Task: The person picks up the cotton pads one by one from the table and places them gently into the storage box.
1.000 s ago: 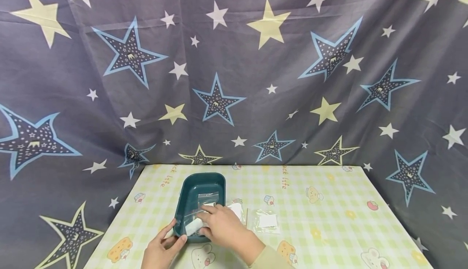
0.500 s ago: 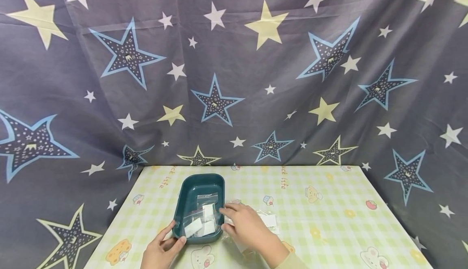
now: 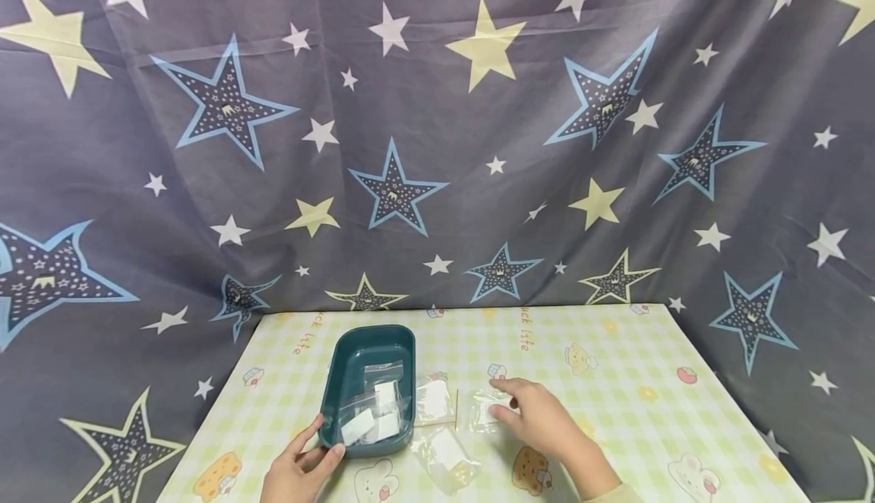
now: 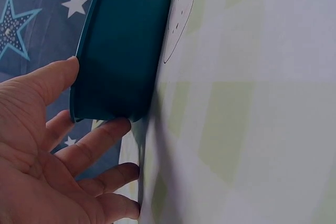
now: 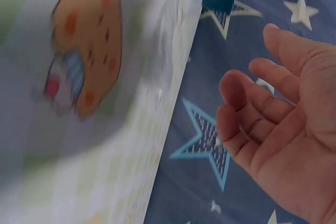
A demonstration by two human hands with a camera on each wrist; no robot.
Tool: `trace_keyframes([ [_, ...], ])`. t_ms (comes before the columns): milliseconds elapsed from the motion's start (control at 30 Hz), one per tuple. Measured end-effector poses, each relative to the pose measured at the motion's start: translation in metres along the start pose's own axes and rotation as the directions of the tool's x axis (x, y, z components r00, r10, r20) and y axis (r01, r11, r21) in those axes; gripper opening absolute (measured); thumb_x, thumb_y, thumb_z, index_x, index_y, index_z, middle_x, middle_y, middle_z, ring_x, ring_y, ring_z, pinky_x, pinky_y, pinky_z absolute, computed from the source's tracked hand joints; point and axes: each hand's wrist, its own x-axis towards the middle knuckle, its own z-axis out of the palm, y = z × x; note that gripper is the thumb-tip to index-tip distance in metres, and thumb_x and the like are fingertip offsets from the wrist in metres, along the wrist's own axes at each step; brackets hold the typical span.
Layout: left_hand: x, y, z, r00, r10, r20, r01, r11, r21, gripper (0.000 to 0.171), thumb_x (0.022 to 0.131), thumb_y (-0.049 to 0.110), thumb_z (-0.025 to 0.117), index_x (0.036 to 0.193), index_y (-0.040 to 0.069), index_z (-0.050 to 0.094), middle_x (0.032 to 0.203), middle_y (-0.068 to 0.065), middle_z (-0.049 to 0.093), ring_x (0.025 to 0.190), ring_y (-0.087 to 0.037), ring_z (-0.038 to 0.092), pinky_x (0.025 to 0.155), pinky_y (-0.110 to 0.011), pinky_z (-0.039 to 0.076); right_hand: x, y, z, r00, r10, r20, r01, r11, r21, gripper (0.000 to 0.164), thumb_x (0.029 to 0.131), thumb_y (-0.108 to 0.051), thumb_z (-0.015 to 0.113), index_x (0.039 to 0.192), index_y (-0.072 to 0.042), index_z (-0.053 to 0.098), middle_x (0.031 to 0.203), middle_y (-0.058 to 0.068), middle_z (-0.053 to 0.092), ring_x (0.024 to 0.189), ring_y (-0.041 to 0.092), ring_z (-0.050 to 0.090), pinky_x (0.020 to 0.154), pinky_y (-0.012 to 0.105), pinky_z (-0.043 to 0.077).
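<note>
A deep teal plastic box (image 3: 372,347) stands at the left of the table, holding several small clear zip bags (image 3: 386,425) with white labels. My left hand (image 3: 301,465) grips its near left corner; in the left wrist view the thumb lies at the rim and the other fingers (image 4: 94,148) spread past the corner, the lower ones near the tabletop. Over a clear bag (image 3: 482,406) with a white label hovers my right hand (image 3: 543,419), its thumb and index finger apart. The right wrist view shows that palm (image 5: 283,166) holding nothing, fingers loosely bent.
Two more clear labelled bags lie right of the box: one bag (image 3: 434,400) beside its wall, another bag (image 3: 447,453) nearer the front. A checked cartoon cloth (image 3: 615,397) covers the table. A dark star-printed curtain (image 3: 437,123) hangs behind.
My right hand has left the box and moved right, past the middle bags, to the rightmost one. A bag now lies in front of the middle one. My left hand stays at the corner.
</note>
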Motion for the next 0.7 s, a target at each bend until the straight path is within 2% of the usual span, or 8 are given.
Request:
trace_keyframes([
  [133,0.001,0.0,0.0,1.0,-0.001,-0.001,0.001,1.0,-0.007,0.1,0.082,0.058,0.089,0.16,0.009,0.051,0.122,-0.028,0.077,0.115,-0.043,0.076,0.084,-0.045,0.067,-0.007,0.015,-0.01,0.997,0.075,0.016,-0.075,0.997,0.033,0.049,0.1,-0.036,0.077,0.143,-0.014,0.07,0.135,0.006,0.075,0.088,0.005,0.061,0.072,0.027,0.053],
  [300,-0.001,0.0,0.0,1.0,-0.02,0.003,0.02,1.0,-0.012,0.101,0.08,0.059,0.09,0.159,0.01,0.052,0.122,-0.028,0.077,0.114,-0.043,0.076,0.081,-0.042,0.066,-0.016,0.026,-0.016,0.992,0.116,0.05,-0.118,0.992,0.046,0.05,0.099,-0.038,0.078,0.14,-0.01,0.072,0.133,0.009,0.076,0.089,0.007,0.062,0.073,0.027,0.054],
  [367,-0.001,0.0,0.0,1.0,-0.025,0.004,0.025,1.0,-0.014,0.101,0.08,0.059,0.091,0.159,0.01,0.051,0.122,-0.028,0.077,0.114,-0.043,0.076,0.08,-0.041,0.066,-0.019,0.029,-0.016,0.993,0.108,0.055,-0.11,0.993,0.046,0.05,0.098,-0.035,0.079,0.139,-0.008,0.072,0.127,0.01,0.077,0.086,0.007,0.061,0.071,0.027,0.053],
  [467,-0.001,0.0,0.001,1.0,-0.027,0.002,0.027,0.999,-0.018,0.101,0.08,0.058,0.09,0.159,0.01,0.051,0.122,-0.028,0.076,0.115,-0.043,0.076,0.079,-0.04,0.066,-0.021,0.034,-0.013,0.994,0.088,0.072,-0.091,0.995,0.045,0.049,0.097,-0.031,0.079,0.138,-0.006,0.072,0.109,0.003,0.077,0.079,0.004,0.056,0.067,0.024,0.049],
  [600,-0.001,0.001,0.0,1.0,-0.019,-0.003,0.019,1.0,-0.015,0.1,0.081,0.057,0.09,0.159,0.009,0.052,0.122,-0.029,0.076,0.115,-0.043,0.076,0.08,-0.041,0.066,-0.022,0.037,-0.005,0.991,0.057,0.121,-0.065,0.996,0.06,0.048,0.099,-0.028,0.078,0.14,-0.006,0.071,0.089,-0.005,0.066,0.07,0.004,0.051,0.062,0.023,0.045],
  [633,-0.001,0.001,0.0,1.0,-0.015,-0.002,0.015,1.0,-0.011,0.1,0.081,0.058,0.09,0.159,0.009,0.051,0.122,-0.029,0.076,0.114,-0.044,0.076,0.08,-0.042,0.066,-0.021,0.038,-0.003,0.99,0.047,0.13,-0.055,0.997,0.062,0.047,0.099,-0.027,0.078,0.14,-0.006,0.071,0.086,-0.004,0.065,0.068,0.007,0.051,0.06,0.025,0.045],
  [700,-0.001,0.0,0.0,1.0,-0.011,0.001,0.011,1.0,-0.009,0.102,0.08,0.059,0.09,0.159,0.009,0.052,0.122,-0.03,0.076,0.114,-0.044,0.076,0.08,-0.043,0.066,-0.019,0.038,0.001,0.991,0.016,0.132,-0.021,0.999,0.033,0.046,0.098,-0.027,0.078,0.139,-0.007,0.072,0.093,0.002,0.073,0.075,0.012,0.062,0.066,0.031,0.056],
])
